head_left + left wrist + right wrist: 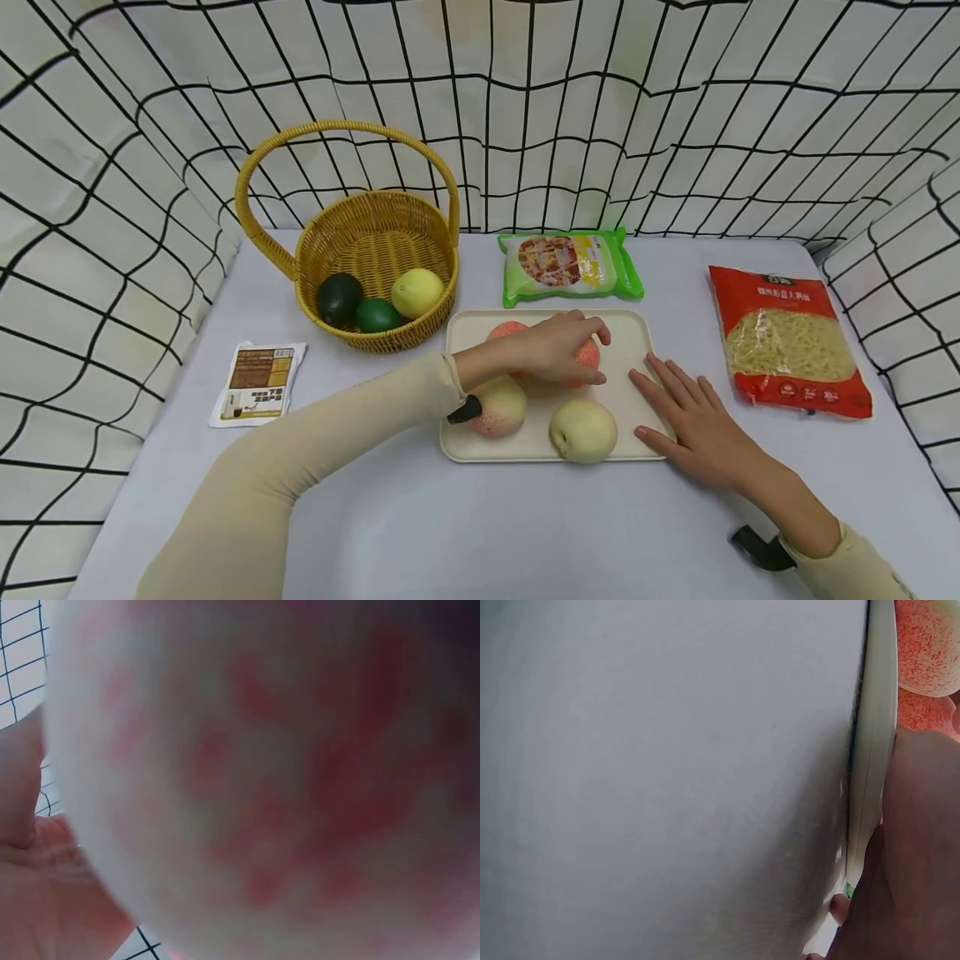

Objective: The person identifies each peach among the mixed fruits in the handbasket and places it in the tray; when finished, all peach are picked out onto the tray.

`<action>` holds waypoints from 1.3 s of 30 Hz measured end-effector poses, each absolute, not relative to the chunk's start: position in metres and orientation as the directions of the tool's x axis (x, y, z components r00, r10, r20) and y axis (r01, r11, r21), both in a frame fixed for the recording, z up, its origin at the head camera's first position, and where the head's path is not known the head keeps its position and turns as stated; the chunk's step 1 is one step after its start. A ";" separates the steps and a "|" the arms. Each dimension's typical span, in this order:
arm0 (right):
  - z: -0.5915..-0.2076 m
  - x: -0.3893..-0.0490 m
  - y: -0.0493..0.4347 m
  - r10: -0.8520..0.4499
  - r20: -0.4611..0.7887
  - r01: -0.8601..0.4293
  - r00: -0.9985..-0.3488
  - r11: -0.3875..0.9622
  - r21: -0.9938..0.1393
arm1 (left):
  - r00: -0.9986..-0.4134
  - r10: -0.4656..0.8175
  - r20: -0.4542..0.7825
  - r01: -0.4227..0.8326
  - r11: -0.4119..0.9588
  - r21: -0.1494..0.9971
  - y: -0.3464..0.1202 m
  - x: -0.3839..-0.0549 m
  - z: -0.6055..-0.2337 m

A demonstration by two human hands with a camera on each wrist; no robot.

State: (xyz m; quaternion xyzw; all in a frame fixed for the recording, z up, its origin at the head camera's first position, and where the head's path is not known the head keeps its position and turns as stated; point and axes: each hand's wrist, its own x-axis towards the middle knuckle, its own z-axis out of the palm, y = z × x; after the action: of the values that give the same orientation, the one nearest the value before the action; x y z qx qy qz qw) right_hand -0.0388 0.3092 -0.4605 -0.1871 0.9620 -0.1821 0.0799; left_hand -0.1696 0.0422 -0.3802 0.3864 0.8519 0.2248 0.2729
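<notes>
On a cream tray [630, 333] lie several pale and pink peaches. My left hand [558, 346] reaches across it, fingers and thumb curled round the pink peach [587, 357] at the back right. Behind that hand shows part of another pink peach [506, 329]. Close to the left wrist is a pale peach with red specks [498, 408]; a blurred peach [262, 780] fills most of the left wrist view. Another pale peach [583, 431] sits at the tray's front. Fingers spread, my right hand [697, 425] rests at the tray's right edge, the rim [874, 750] beside it in the right wrist view.
A yellow wicker basket [375, 225] at the back left holds a dark avocado [339, 298], a green fruit [378, 317] and a yellow lemon [417, 293]. Around lie a white-brown packet [258, 383], a green food bag [566, 265] and a red pasta bag [787, 342]. Black-grid netting [525, 108] encloses the table.
</notes>
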 end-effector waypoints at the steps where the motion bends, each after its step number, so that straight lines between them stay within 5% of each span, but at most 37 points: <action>1: -0.460 -0.039 0.309 -0.390 -0.085 -0.332 -0.917 0.863 -0.380 | -0.553 0.783 -0.286 0.536 0.597 0.597 0.042 -0.170 -0.380; 39: -0.463 -0.043 0.314 -0.388 -0.095 -0.327 -0.917 0.865 -0.380 | -0.559 0.804 -0.203 0.542 0.540 0.644 0.036 -0.176 -0.370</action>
State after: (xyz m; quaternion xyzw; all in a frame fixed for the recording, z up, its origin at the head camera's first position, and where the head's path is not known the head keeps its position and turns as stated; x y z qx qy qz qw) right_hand -0.0431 0.3140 -0.4635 -0.1857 0.9620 -0.1813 0.0846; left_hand -0.1756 0.0359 -0.3700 0.3997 0.8420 0.2654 0.2465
